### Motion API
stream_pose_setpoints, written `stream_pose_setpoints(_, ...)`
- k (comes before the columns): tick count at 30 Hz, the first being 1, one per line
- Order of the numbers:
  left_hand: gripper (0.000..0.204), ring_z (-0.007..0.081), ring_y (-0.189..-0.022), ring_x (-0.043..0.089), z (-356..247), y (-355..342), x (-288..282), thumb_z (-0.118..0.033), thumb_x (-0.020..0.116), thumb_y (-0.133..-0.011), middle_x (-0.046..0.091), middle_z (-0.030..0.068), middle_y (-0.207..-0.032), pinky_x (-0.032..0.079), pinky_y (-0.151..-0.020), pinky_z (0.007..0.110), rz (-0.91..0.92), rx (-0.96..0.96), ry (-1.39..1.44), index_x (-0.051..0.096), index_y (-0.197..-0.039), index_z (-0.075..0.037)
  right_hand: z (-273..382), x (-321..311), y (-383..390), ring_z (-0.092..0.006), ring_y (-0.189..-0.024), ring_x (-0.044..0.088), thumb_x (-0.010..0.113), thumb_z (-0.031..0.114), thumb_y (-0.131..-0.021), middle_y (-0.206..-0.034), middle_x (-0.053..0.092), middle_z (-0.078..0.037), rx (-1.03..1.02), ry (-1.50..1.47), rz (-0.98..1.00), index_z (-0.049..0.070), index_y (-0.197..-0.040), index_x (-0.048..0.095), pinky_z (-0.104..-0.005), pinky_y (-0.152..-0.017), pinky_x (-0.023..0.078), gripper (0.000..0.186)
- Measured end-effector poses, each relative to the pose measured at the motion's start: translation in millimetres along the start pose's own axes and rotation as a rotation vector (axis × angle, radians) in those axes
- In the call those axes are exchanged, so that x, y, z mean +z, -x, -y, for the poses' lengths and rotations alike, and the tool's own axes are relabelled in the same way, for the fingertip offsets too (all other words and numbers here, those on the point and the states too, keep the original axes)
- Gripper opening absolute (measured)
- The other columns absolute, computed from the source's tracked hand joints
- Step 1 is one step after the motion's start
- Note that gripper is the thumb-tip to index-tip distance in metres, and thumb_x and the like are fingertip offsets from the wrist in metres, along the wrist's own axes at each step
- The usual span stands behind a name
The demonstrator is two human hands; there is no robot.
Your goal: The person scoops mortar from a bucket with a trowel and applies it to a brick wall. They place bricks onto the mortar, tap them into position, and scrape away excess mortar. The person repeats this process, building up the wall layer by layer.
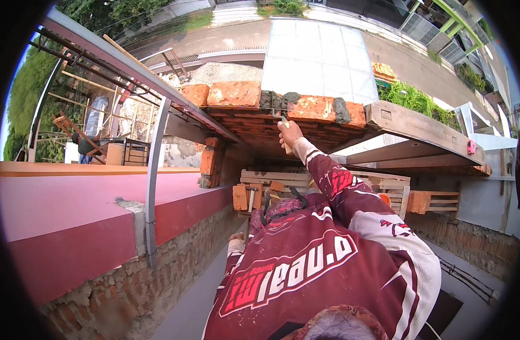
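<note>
My right arm reaches forward to a brick wall [234, 93], and my right hand [290, 134] is closed around the pale wooden handle of a trowel [287, 148]. The trowel's metal end is at the wall's near face, just below a joint of wet grey mortar [274, 101]. To the right of that joint lies an orange brick [311, 107], with another lump of mortar [341, 110] at its far end. Low beside my body hangs my left hand [236, 236]; its fingers are too small and partly hidden to make out.
Below the wall is a slatted wooden platform [294, 177] with loose bricks [240, 197] and a hammer [251, 198]. A wooden beam [413, 126] continues the wall rightward. A grey metal post [154, 181] stands left, near a pink ledge [73, 198]. Another person [95, 122] is far left.
</note>
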State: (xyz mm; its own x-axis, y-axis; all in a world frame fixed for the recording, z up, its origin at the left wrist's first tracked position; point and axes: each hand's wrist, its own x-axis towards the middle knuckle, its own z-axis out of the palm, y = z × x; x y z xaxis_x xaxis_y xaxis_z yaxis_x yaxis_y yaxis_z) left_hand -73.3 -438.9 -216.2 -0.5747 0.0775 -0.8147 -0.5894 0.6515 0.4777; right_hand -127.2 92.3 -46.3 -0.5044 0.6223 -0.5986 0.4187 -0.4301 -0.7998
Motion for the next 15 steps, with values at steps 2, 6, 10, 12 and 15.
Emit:
stream_pose_setpoints(2, 0.029, 0.0166, -0.060, 0.061, -7, 1, -4, -0.026, 0.073, -0.089, 0.067, 0.0031, -0.082, 0.051, -0.052, 0.037, -0.135, -0.090, 0.055, 0.067, -0.109, -0.007, -5, 0, -1, -0.0169, -0.052, 0.057, 0.058, 0.035, -0.097, -0.076, 0.057, -0.008, 0.039, -0.104, -0.012, 0.005, -0.106, 0.049, -0.0337, -0.043, 0.050, 0.032)
stream_pose_setpoints(6, 0.030, 0.0173, -0.060, 0.062, -29, 2, -8, -0.028, 0.071, -0.091, 0.067, 0.0052, -0.085, 0.051, -0.050, 0.038, -0.136, 0.011, 0.182, 0.066, -0.113, -0.008, -13, -18, 0, -0.0174, -0.052, 0.057, 0.057, 0.037, -0.098, -0.076, 0.057, -0.008, 0.084, -0.247, 0.071, 0.007, -0.106, 0.048, -0.0340, -0.042, 0.051, 0.032)
stream_pose_setpoints(10, 0.034, 0.0176, -0.064, 0.063, -43, 0, 0, -0.030, 0.072, -0.091, 0.069, 0.0060, -0.088, 0.052, -0.055, 0.036, -0.109, -0.050, 0.107, 0.065, -0.115, -0.007, -15, -33, 6, -0.0166, -0.052, 0.057, 0.056, 0.037, -0.099, -0.076, 0.057, -0.007, 0.009, -0.145, 0.073, 0.007, -0.105, 0.049, -0.0331, -0.043, 0.050, 0.032)
stream_pose_setpoints(12, 0.033, 0.0178, -0.064, 0.063, -46, 1, 6, -0.029, 0.071, -0.091, 0.069, 0.0066, -0.088, 0.052, -0.056, 0.036, -0.094, -0.025, 0.094, 0.066, -0.114, -0.007, -16, -35, 10, -0.0164, -0.051, 0.056, 0.056, 0.037, -0.098, -0.075, 0.056, -0.008, 0.014, -0.121, 0.055, 0.005, -0.106, 0.049, -0.0332, -0.042, 0.050, 0.034)
stream_pose_setpoints(15, 0.033, 0.0184, -0.072, 0.064, -51, 9, 13, -0.026, 0.072, -0.091, 0.068, 0.0091, -0.088, 0.054, -0.063, 0.036, -0.079, 0.029, -0.036, 0.066, -0.114, -0.002, -19, -37, 12, -0.0167, -0.051, 0.056, 0.056, 0.037, -0.098, -0.075, 0.056, -0.008, 0.009, -0.042, 0.015, 0.005, -0.106, 0.049, -0.0333, -0.042, 0.049, 0.034)
